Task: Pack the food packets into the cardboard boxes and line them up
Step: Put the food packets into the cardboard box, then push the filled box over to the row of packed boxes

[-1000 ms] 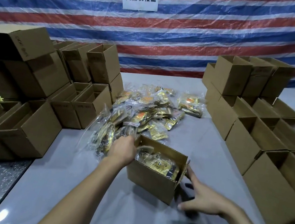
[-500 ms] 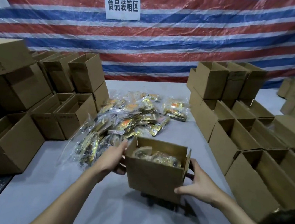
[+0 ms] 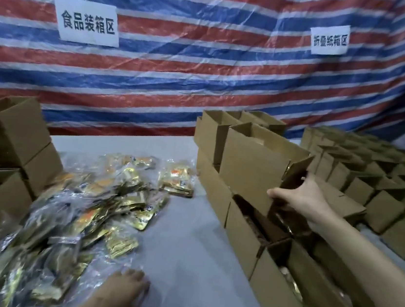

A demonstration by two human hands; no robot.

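Hands: right hand (image 3: 300,198) grips a tilted cardboard box (image 3: 253,169) at two o'clock, likely to extend the row (image 3: 242,232); left hand (image 3: 126,289) lies flat, empty.

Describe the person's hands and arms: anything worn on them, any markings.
Both hands are bare: there are no gloves on the left hand or the right hand. The right forearm is uncovered along the stretch in view, with no sleeve cuff. Of the left arm little beyond the wrist shows, also uncovered. No watch, bracelet, ring or marking shows, though the left hand is blurred.
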